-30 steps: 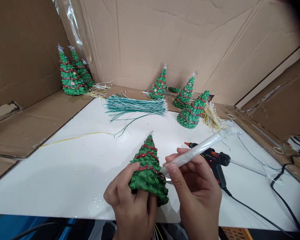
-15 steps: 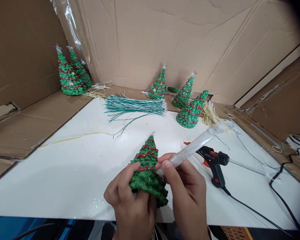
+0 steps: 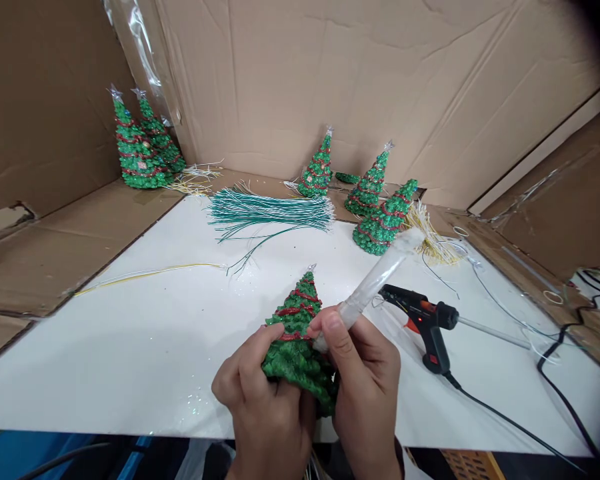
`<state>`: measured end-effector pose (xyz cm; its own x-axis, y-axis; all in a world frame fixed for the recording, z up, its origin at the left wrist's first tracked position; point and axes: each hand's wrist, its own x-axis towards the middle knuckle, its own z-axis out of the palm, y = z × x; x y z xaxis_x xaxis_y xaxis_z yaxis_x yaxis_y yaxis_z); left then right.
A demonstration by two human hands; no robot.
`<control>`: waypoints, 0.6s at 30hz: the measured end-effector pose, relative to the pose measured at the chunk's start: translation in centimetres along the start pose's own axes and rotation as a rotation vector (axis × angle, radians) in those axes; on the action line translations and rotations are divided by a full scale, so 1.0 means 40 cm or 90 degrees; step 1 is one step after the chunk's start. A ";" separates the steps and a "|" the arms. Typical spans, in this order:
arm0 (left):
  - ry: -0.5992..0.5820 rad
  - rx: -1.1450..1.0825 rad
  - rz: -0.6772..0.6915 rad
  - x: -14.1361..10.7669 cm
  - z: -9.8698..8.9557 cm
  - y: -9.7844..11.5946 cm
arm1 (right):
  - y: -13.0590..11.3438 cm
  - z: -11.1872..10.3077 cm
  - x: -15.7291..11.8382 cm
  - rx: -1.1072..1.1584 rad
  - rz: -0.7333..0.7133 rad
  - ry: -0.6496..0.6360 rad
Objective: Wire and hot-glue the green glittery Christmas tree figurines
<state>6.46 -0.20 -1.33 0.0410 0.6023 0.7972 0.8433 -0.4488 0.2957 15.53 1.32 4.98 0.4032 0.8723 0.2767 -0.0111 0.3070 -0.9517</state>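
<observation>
Brown cardboard panels (image 3: 330,80) bound the far side and both flanks. The flat white board (image 3: 105,360) spans the area between them; its near edge passes just behind the wrists. A broad stretch of board separates the left hand (image 3: 263,390) from the board's left edge. The left hand grips, fingers under the base, a green cone-shaped tree with red garlands (image 3: 293,363), tilted over the board's near side, star-topped tip pointing away. The right hand (image 3: 365,380) pinches a translucent whitish plastic tube (image 3: 377,277) between thumb and fingers; contact between tube and tree cannot be confirmed behind the fingertips. A bundle of green and white wires (image 3: 273,212) lies near the far edge. A black glue gun with orange trigger (image 3: 430,320) lies right of the right hand, a narrower strip of board between.
</observation>
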 end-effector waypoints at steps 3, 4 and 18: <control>0.005 -0.008 -0.015 -0.002 -0.001 0.002 | 0.003 -0.004 -0.003 0.003 -0.013 -0.004; 0.004 -0.007 -0.014 -0.002 -0.001 0.000 | 0.005 -0.004 -0.003 0.006 -0.015 -0.006; -0.013 0.006 0.024 -0.002 -0.006 -0.004 | 0.007 -0.004 -0.012 0.005 -0.023 0.007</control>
<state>6.18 -0.33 -1.31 0.0836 0.5988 0.7965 0.8461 -0.4649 0.2606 15.47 0.92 4.55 0.4132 0.8564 0.3096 -0.0029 0.3413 -0.9400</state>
